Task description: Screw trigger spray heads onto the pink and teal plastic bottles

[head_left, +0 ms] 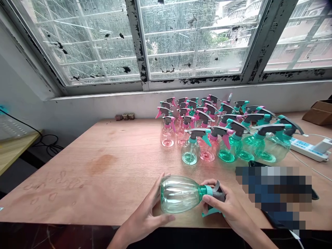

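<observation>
A clear green spray bottle (pixel 180 194) lies sideways in the air over the front of the table, its base toward the left. My right hand (pixel 220 202) is closed around its neck and grey-and-teal spray head, thumb on the near side. Around the wide base curves my left hand (pixel 150 209), fingers on the far side and thumb along the near edge. Behind it stand several upright spray bottles, among them a green one (pixel 190 152) with a teal trigger and a pink one (pixel 168 135) with a pink trigger.
The wooden table (pixel 77 173) runs up to a windowed wall. On the right are a blurred-out phone-like device (pixel 280 197), a white power strip (pixel 308 149) and a cardboard box (pixel 319 112). Small blocks (pixel 125 117) sit at the back edge.
</observation>
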### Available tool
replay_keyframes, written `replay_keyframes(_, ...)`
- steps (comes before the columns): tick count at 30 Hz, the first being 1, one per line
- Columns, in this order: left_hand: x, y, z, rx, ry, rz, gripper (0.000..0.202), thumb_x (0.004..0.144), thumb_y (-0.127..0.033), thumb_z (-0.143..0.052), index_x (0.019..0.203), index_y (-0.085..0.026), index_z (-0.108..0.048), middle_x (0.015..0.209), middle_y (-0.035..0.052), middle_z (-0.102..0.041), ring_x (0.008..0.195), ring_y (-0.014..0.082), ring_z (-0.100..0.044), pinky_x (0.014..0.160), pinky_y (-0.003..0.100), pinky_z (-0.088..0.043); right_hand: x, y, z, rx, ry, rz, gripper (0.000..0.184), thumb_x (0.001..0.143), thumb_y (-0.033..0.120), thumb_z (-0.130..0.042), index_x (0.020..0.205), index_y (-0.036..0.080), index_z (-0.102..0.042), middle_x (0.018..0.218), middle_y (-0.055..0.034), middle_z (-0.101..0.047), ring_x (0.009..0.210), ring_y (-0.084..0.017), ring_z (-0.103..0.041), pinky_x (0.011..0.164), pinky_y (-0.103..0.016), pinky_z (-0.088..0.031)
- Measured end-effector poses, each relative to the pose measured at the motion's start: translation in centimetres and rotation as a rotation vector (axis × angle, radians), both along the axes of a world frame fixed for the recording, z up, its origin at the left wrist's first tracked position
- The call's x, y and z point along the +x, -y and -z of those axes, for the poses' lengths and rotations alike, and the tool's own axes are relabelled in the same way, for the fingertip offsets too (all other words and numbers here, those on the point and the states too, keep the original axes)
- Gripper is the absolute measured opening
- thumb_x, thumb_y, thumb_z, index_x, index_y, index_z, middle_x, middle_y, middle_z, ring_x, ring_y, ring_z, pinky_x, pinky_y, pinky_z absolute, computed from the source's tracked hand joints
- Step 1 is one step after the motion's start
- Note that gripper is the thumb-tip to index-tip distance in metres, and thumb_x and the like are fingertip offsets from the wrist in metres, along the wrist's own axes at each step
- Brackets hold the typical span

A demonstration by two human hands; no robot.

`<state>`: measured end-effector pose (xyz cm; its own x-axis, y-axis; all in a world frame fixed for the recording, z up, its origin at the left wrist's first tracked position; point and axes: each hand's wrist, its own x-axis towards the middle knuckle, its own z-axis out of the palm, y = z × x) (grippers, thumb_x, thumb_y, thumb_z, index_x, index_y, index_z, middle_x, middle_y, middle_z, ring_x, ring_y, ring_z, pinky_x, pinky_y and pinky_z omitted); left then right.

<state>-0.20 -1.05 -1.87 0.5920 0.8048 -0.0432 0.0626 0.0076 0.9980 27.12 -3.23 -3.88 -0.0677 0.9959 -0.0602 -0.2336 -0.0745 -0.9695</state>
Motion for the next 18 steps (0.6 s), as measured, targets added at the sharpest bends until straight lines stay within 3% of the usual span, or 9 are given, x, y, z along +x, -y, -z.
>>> replay_keyframes(4,0.22,0.10,0.02,0.055,-0.034,-0.042,0.095,0.090,-0.025,-0.069,0.156,-0.044,-0.003,0.168,0.0032,-0.015,0.151,0.0280,-0.025,0.124,0.047,-0.021,0.10,-0.01,0.11,0.004,0.009,-0.024,0.038,0.076,0.041,-0.082,0.099,0.018,-0.063,0.060,0.0006,-0.072,0.055,-0.021,-0.068,0.060,-0.035,-0.054)
replay_keyframes(7,0.35,0.11,-0.14,0.006,-0.010,-0.049,0.111,0.083,-0.026,-0.078,0.156,-0.043,0.003,0.168,0.0046,-0.013,0.152,0.0299,-0.023,0.123,0.047,-0.024,0.02,0.07,0.08,0.015,0.022,-0.036,0.037,0.077,0.041,-0.082,0.100,0.018,-0.064,0.059,0.0009,-0.072,0.055,-0.020,-0.068,0.061,-0.035,-0.055)
replay_keyframes(12,0.26,-0.11,-0.28,0.042,-0.041,-0.046,0.098,0.082,-0.029,-0.079,0.157,-0.032,-0.016,0.168,0.0068,-0.014,0.154,0.0317,-0.014,0.124,0.048,-0.021,-0.12,0.17,-0.04,-0.003,-0.023,-0.027,0.037,0.076,0.042,-0.083,0.099,0.020,-0.064,0.062,0.0016,-0.071,0.055,-0.020,-0.068,0.061,-0.035,-0.056)
replay_keyframes(18,0.21,-0.05,0.00,0.105,-0.085,-0.052,0.097,0.089,-0.022,-0.070,0.156,-0.045,-0.004,0.168,0.0037,-0.015,0.151,0.0289,-0.024,0.123,0.050,-0.023,-0.11,0.13,0.05,-0.013,-0.023,-0.014,0.038,0.075,0.042,-0.083,0.099,0.019,-0.064,0.060,0.0013,-0.070,0.054,-0.021,-0.067,0.061,-0.037,-0.055)
